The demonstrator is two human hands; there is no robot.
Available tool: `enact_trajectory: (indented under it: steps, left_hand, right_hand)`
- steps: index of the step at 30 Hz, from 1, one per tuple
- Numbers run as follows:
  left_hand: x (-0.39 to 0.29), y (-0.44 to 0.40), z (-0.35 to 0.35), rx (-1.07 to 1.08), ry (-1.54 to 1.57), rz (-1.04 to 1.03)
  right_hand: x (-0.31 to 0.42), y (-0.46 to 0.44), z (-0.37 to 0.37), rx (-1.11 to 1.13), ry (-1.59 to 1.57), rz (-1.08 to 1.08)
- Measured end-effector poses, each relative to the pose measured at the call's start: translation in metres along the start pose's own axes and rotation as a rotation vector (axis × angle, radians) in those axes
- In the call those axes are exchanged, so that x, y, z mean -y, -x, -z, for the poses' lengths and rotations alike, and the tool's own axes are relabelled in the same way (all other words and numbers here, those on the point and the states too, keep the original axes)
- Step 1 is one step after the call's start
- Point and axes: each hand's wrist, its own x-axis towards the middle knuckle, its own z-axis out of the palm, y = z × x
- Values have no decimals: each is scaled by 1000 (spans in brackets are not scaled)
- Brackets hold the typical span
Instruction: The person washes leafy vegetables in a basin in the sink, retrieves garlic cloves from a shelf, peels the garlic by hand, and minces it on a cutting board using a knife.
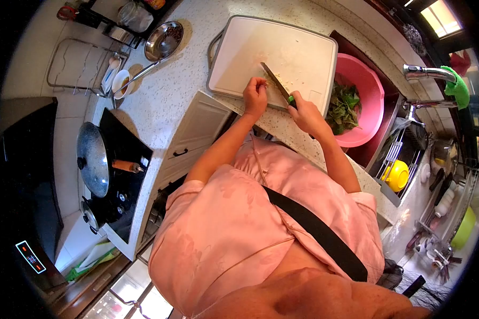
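My right hand (308, 114) is wrapped round the green-and-black handle of a kitchen knife (274, 77). Its dark blade points up and to the left over a white cutting board (239, 50) with a grey rim. Just left of the blade, my left hand (255, 97) has its fingers curled together over the board's near edge. What those fingers hold, if anything, is hidden. Small pale chopped bits (286, 82) lie scattered around the blade, and a few crumbs are farther up the board.
Right of the board, a pink basin (375, 98) with leafy greens (343, 109) sits at the sink, below a faucet (428, 73). At left stand a metal bowl (164, 41), a small bowl with a spoon (121, 84) and a lidded pan (94, 159) on the stove.
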Motion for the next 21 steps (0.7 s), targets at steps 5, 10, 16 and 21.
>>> enact_trajectory:
  steps: [5,10,16,21]
  left_hand:
    - [6,-1,2,16,-25,-15]
    - [4,-2,1,19,-34,4]
    - [8,-1,0,15,-7,-1]
    - [-5,-1,2,9,-38,2]
  right_hand:
    - [-2,2,12,-27,-1,21]
    - [-9,4,8,-61,143,-39]
    - [1,10,10,-16,151,-23]
    - [0,16,18,-84,185,-68]
